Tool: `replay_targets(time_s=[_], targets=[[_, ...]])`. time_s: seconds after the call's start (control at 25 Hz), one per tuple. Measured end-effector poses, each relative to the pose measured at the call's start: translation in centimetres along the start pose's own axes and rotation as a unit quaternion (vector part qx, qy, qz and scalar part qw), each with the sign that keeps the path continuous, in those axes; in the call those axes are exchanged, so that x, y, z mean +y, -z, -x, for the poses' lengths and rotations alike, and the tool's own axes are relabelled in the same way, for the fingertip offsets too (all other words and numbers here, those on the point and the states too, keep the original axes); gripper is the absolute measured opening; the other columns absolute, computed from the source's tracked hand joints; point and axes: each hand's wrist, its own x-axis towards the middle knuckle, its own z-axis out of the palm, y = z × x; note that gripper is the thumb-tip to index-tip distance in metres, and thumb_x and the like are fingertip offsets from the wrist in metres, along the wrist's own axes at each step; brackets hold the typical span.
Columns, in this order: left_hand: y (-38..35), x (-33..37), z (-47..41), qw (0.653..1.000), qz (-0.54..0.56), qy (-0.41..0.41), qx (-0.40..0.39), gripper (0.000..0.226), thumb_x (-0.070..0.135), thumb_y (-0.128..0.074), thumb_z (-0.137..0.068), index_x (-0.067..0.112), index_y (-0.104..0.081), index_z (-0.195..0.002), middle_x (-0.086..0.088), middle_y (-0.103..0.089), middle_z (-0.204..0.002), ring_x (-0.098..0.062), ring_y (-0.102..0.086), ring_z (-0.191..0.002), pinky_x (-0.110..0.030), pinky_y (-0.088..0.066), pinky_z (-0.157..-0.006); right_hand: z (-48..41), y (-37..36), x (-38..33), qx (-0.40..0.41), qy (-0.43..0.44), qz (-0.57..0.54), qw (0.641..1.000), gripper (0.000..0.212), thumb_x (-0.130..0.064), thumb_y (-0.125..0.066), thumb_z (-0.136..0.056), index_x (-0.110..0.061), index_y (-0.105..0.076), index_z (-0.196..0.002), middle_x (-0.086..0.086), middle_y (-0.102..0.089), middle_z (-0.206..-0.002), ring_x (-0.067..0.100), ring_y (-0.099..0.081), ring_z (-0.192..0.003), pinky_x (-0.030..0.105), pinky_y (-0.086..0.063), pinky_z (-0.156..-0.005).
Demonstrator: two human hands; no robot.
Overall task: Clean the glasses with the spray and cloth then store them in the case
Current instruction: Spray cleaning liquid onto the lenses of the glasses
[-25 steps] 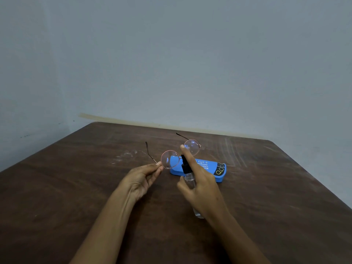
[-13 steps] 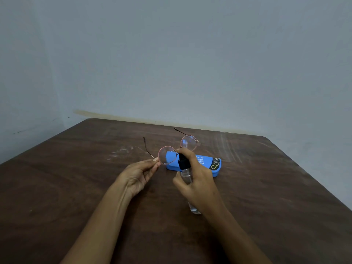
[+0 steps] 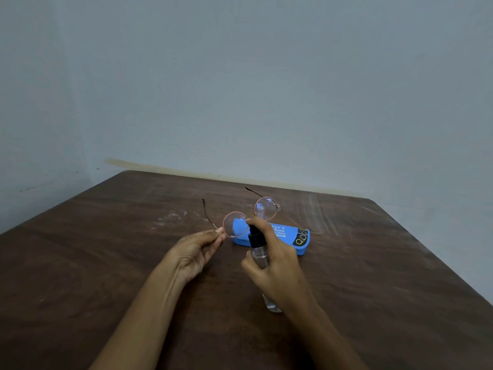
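Above the middle of the brown table (image 3: 106,263), the left hand (image 3: 196,252) pinches the round-lensed glasses (image 3: 234,224) at the hinge end of one temple, thumb against fingertips, holding them in the air with both temples unfolded. Just beside them, the right hand (image 3: 277,268) curls round the clear spray bottle (image 3: 259,256), forefinger on top of its black nozzle near the closer lens; how much liquid it holds I cannot tell. Behind both, the blue case (image 3: 290,236) lies flat on the table, lid closed, its inside hidden.
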Motion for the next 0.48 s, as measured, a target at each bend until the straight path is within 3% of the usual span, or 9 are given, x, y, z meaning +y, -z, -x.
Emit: replay_targets(time_s=[0.2,0.36,0.48], targets=[[0.0,0.0,0.0,1.0,0.008,0.0,0.0,0.015,-0.009,-0.043,-0.088,-0.007,-0.055,-0.081,-0.008,-0.067,-0.047,-0.009,-0.063,-0.04,-0.012,-0.05,-0.04,0.0,0.4,0.3,0.058,-0.007,-0.029,0.998,0.07,-0.013,-0.053,-0.068,-0.048,-0.035,-0.125,-0.016,-0.05,-0.057,0.007,-0.046,-0.051,0.008,-0.035,-0.054],[0.1,0.0,0.0,1.0,-0.002,0.007,-0.001,0.016,-0.009,-0.043,-0.088,-0.006,-0.057,-0.08,-0.008,-0.066,-0.046,-0.008,-0.063,-0.04,-0.012,-0.049,-0.04,-0.2,1.7,1.3,0.142,-0.028,-0.021,0.989,0.072,-0.007,-0.055,-0.068,-0.041,-0.039,-0.129,0.005,-0.052,-0.054,0.007,-0.041,-0.044,0.006,-0.033,-0.048],[-0.1,-0.1,0.0,1.0,-0.014,0.012,0.0,0.015,-0.008,-0.044,-0.087,-0.006,-0.057,-0.081,-0.008,-0.067,-0.047,-0.008,-0.063,-0.041,-0.012,-0.05,-0.04,-0.2,2.5,1.7,0.15,-0.039,-0.025,0.988,0.066,-0.006,-0.057,-0.07,-0.046,-0.043,-0.119,0.009,-0.052,-0.055,0.01,-0.039,-0.043,0.007,-0.033,-0.046]])
